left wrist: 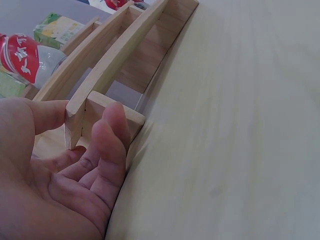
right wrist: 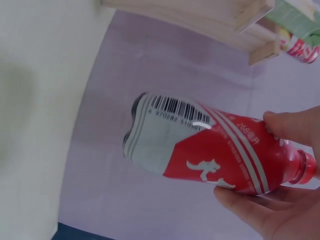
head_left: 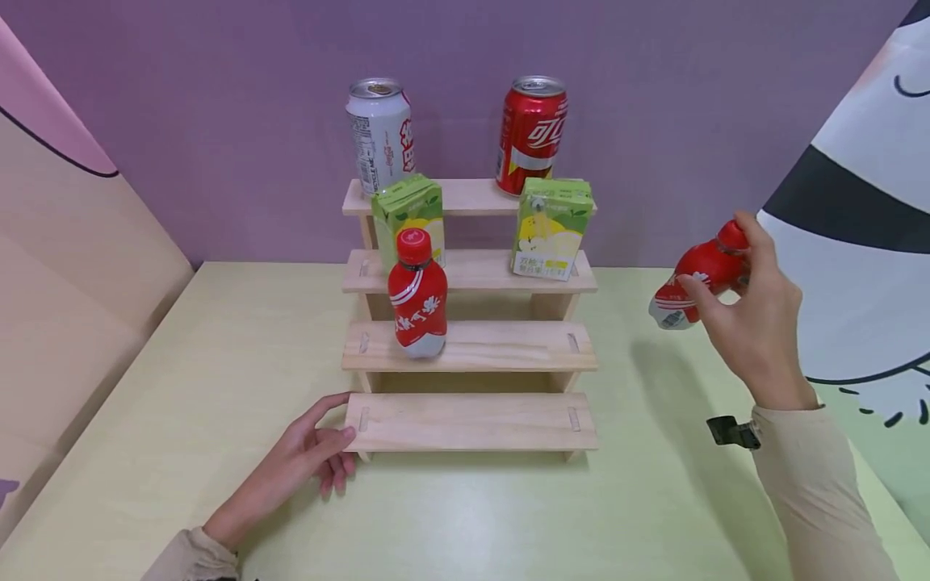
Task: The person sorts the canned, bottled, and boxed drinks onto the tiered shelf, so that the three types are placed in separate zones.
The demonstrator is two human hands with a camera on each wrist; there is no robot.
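My right hand [head_left: 759,323] grips a small red plastic bottle [head_left: 701,278] around its neck and upper body, held tilted in the air right of the shelf. In the right wrist view the bottle [right wrist: 200,145] shows its barcode and pale base. My left hand [head_left: 305,452] pinches the left end of the lowest step of a stepped wooden shelf [head_left: 472,424] between thumb and forefinger, its other fingers loosely bent below. Another red bottle [head_left: 417,303] stands upright on the left of the second step from the bottom.
On the top step stand a white can [head_left: 381,137] at left and a red can [head_left: 533,133] at right. One step below, a green juice carton [head_left: 554,230] stands at right and another carton [head_left: 407,202] at left, partly behind the bottle. A purple wall [head_left: 458,48] rises behind.
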